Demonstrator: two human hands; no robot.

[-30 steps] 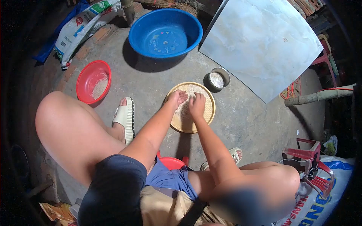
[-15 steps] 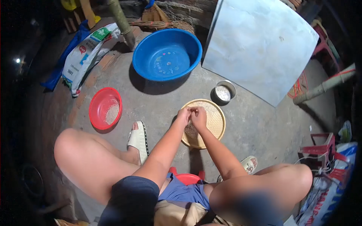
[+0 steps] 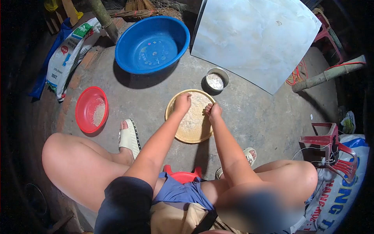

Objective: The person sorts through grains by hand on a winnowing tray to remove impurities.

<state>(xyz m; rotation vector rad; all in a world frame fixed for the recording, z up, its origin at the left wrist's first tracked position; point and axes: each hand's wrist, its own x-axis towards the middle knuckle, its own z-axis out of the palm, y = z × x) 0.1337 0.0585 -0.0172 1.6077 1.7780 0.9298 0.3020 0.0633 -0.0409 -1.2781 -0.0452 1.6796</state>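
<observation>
A round yellow tray [image 3: 200, 140] with a woven-looking surface is in front of me, and pale grains [image 3: 191, 124] lie scattered over its inside. My left hand [image 3: 182, 103] is over the tray's upper left part with its fingers curled closed. At the right rim is my right hand [image 3: 213, 111], also closed, its fingertips turned inward. Whatever either hand may hold is too small or hidden to make out. Just beyond the tray, a metal pot [image 3: 223, 72] has whitish grain in it.
To the left sits a red basin [image 3: 83, 107] with some grain. A large blue basin [image 3: 128, 58] stands farther back, beside a leaning pale panel [image 3: 253, 43]. Printed sacks [image 3: 72, 54] lie at far left. Red plastic stools [image 3: 331, 136] and a bamboo pole [image 3: 331, 78] are at right.
My hands were together over the tray; now they are apart, the left over its left side and the right at its right rim. The whole view has shifted slightly.
</observation>
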